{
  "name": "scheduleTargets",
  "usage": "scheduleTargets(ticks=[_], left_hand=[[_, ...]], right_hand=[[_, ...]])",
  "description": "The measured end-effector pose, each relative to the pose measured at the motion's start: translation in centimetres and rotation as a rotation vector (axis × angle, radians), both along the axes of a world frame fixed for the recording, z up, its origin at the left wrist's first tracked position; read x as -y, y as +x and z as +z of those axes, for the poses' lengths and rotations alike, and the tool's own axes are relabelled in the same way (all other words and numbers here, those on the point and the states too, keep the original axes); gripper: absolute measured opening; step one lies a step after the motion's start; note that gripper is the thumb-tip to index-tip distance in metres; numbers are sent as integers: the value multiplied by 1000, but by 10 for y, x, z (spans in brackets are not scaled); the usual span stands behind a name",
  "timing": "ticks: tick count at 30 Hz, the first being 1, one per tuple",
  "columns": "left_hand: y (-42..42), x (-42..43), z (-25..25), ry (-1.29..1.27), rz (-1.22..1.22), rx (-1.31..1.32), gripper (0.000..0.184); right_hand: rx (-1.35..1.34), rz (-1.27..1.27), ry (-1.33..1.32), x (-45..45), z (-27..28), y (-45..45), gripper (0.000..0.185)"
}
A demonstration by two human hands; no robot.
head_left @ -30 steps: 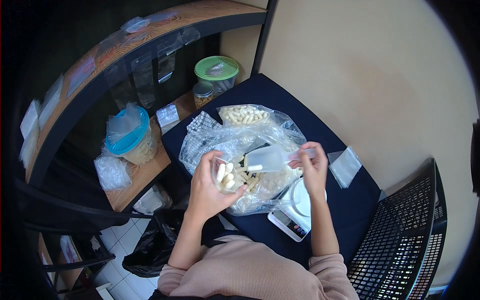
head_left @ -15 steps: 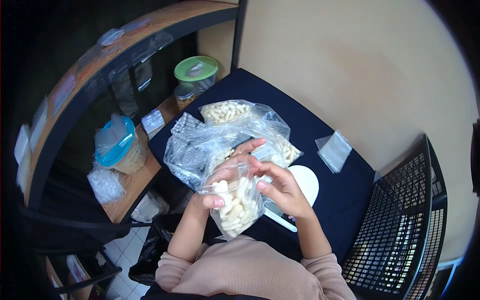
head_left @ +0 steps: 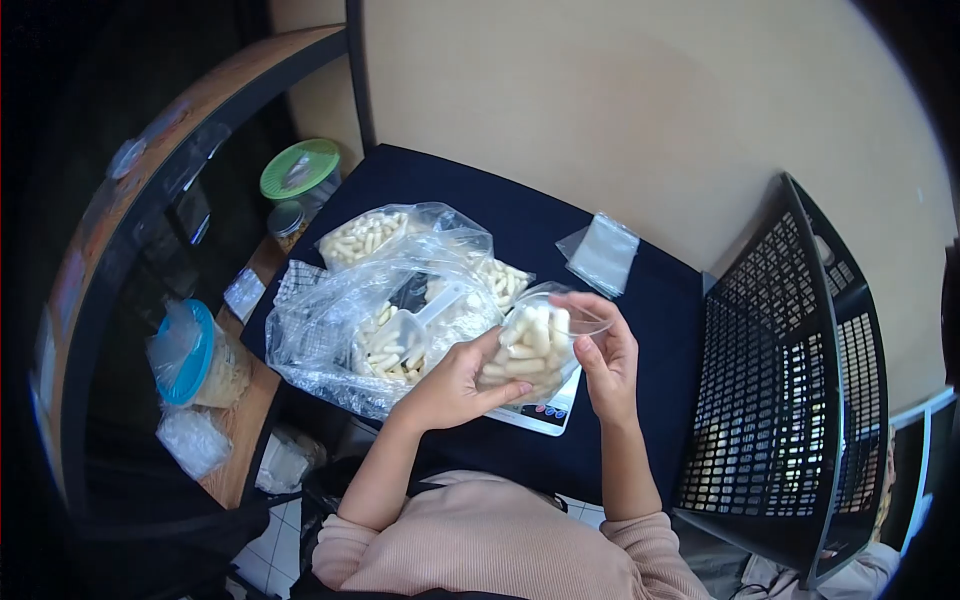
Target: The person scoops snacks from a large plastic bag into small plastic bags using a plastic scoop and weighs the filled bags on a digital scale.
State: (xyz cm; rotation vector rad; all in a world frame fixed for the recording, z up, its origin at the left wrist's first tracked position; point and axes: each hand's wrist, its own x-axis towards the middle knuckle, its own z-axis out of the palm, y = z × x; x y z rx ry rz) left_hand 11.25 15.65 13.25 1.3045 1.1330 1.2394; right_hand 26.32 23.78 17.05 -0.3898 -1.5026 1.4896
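A small clear bag of pale finger-shaped pieces (head_left: pixel 528 345) is held up over the white scale (head_left: pixel 545 418), which it mostly hides. My left hand (head_left: pixel 462 388) grips the bag's lower left side. At its open mouth, on the right, my right hand (head_left: pixel 608 358) pinches the plastic rim. Left of my hands lies a large open clear bag (head_left: pixel 320 330) with more pale pieces. The translucent scoop (head_left: pixel 402 335) rests inside it. Behind that sits another clear bag of pieces (head_left: pixel 365 238).
Flat empty bags (head_left: pixel 605 253) lie at the back right of the dark table (head_left: pixel 660 370). A black perforated basket (head_left: pixel 775 400) stands to the right. On the left shelf (head_left: pixel 250 440) are a blue-lidded tub (head_left: pixel 205 360), a green-lidded tub (head_left: pixel 303 170) and a jar (head_left: pixel 287 222).
The scoop left my right hand and now lies in the large bag. Both hands moved right with the small bag, and my right hand took its rim. The view turned right.
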Motion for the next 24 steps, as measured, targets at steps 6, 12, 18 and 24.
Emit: scheduleTargets(ticks=[6,12,18,24], left_hand=[[19,-12,-1,307,155,-25,38],[23,-24,-7,337,292,-1,19],[31,-22,-7,213,281,168,23],[20,-2,-3,215,265,239,41]], right_hand=[[47,-59,16,-1,-12,19,11],[235,-102,9,-5,-16,21,12],[177,-86,-62,-12,-31,26,15],[219,-6,-84,-16,-10,-6,16]])
